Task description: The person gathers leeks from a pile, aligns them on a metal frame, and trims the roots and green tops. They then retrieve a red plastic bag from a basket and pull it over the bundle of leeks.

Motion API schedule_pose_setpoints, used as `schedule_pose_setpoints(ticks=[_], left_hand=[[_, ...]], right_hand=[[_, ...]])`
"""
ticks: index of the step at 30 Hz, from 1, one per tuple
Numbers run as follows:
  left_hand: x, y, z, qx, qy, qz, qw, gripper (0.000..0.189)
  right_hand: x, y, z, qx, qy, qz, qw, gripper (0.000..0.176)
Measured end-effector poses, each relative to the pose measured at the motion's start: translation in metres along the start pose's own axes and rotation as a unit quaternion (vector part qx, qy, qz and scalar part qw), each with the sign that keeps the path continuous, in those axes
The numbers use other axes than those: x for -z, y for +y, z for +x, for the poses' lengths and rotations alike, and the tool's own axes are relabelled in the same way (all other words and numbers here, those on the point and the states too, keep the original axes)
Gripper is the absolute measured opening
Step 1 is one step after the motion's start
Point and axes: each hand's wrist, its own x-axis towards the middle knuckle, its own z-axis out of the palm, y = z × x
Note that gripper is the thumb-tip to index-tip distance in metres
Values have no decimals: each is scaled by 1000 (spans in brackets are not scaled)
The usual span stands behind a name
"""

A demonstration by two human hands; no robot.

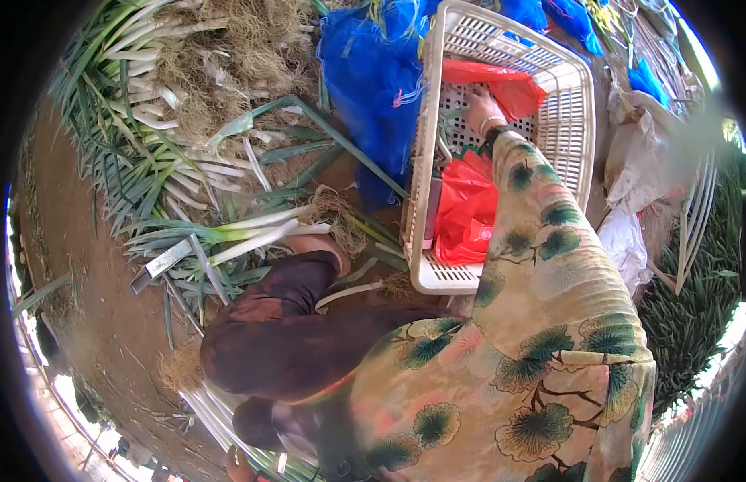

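My right hand (481, 111) reaches into a white plastic crate (428, 120), low over its slotted floor. Its fingers point down and look slightly apart, and I see nothing held in them. Beside the fingers lies a red plastic bag (521, 92); more red plastic (467, 210) is bunched under my forearm. At the bottom edge, what looks like part of my left hand (240, 464) shows next to a bundle of leeks (220, 418). Most of that hand is cut off, so its grip is hidden.
A large heap of leeks (148, 120) with matted roots (236, 64) lies on the left. Loose leeks (256, 233) are by my foot. Blue mesh bags (369, 88) touch the crate's left side. Pale sacks (642, 161) and dark green leaves (686, 321) are to the right.
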Motion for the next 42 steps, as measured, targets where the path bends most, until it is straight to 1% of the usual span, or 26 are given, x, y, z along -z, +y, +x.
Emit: schedule_pose_setpoints(ticks=[3,7,9,10,13,16,18,19,21,23,25,26,27,28,29,30,31,32,33,35,36,37,38,39,40,42], left_hand=[[-9,-25,3,-23,6,57,998,81],[-15,-40,3,-26,6,65,998,86],[-23,-67,11,-76,15,74,994,84],[-27,-82,15,-103,17,80,991,84],[-28,-81,22,-84,18,82,993,80],[-12,-26,23,59,-91,-23,994,68],[-27,-36,39,12,-5,-111,994,48],[-33,-41,44,-11,36,-153,988,43],[-33,-37,48,-19,36,-179,983,45],[-25,-40,48,-38,42,-163,985,46],[-18,-46,57,-73,66,-118,988,49],[-4,-28,52,-75,54,-86,992,50],[-2,-31,57,-82,65,-83,991,50],[2,-37,66,-90,76,-81,990,50],[3,-40,71,-98,85,-79,988,50],[3,-38,71,-101,98,-87,986,49],[5,-33,71,-103,110,-94,984,47],[8,-25,72,-106,123,-102,982,46],[11,-17,72,-108,136,-109,979,45],[17,-1,69,-114,127,-116,978,45],[17,3,67,-118,125,-120,978,45],[15,1,69,-124,130,-118,977,44],[13,0,71,-131,136,-116,975,43],[11,0,73,-138,142,-115,973,43],[8,-2,74,-138,142,-128,972,42],[13,6,69,-131,143,-153,969,40]], right_hand=[[43,-60,5,-53,-65,-104,991,47],[57,-87,26,-85,-121,-146,978,52],[62,-83,31,-106,-147,-167,969,54],[47,-70,34,-94,-104,-135,981,51],[21,-50,32,-13,-129,-169,977,45],[-7,-43,-10,121,-106,-93,983,33],[-23,-46,-48,159,-110,3,981,25],[-28,-43,-72,192,-57,88,976,21],[-26,-42,-105,44,-80,185,978,22],[-28,-22,-116,-83,-8,233,969,25],[-29,20,-102,-94,67,208,971,54],[-12,31,-95,-106,89,199,970,59],[21,31,-88,-175,20,256,951,58],[36,49,-77,-112,31,207,972,49],[37,76,-58,-114,14,350,930,41],[95,41,-76,-148,1,407,902,24],[98,58,-65,-89,-8,520,849,16],[117,52,-67,-88,9,595,799,12],[142,47,-71,-75,-2,595,800,18],[160,45,-72,-25,-65,738,671,17],[153,52,-68,-40,-64,749,658,19],[141,59,-65,10,-117,703,701,19],[139,55,-63,15,-100,369,924,20],[136,51,-61,18,-66,-24,997,22],[137,47,-61,2,42,71,997,28],[146,29,-56,8,35,251,967,29]])
